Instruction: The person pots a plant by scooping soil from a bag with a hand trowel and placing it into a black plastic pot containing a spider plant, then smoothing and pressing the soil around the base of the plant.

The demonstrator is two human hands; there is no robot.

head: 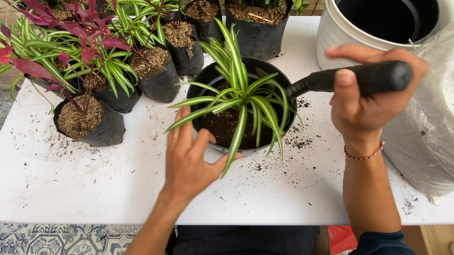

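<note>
Right hand (pixel 364 100): fingers wrapped fully round the black handle of a trowel (pixel 350 79), thumb laid across its near side. The handle's long axis runs nearly level, from the fist at the right down-left toward the pot; the blade end disappears behind the leaves, so its tip cannot be seen.

Left hand (pixel 187 156): fingers spread and extended, palm down, fingertips touching or just short of the near-left rim of the black pot (pixel 208 84) — contact cannot be confirmed. It grips nothing.

The pot stands upright on the white table (pixel 57 185), between the two hands, nearer the left. A striped green-and-white plant (pixel 240 92) stands in its dark soil.

Behind: a row of black nursery bags (pixel 90 122) with plants. To the right: a white ribbed planter (pixel 347 36) and a clear plastic sack (pixel 447 119). Soil crumbs lie scattered over the table.
</note>
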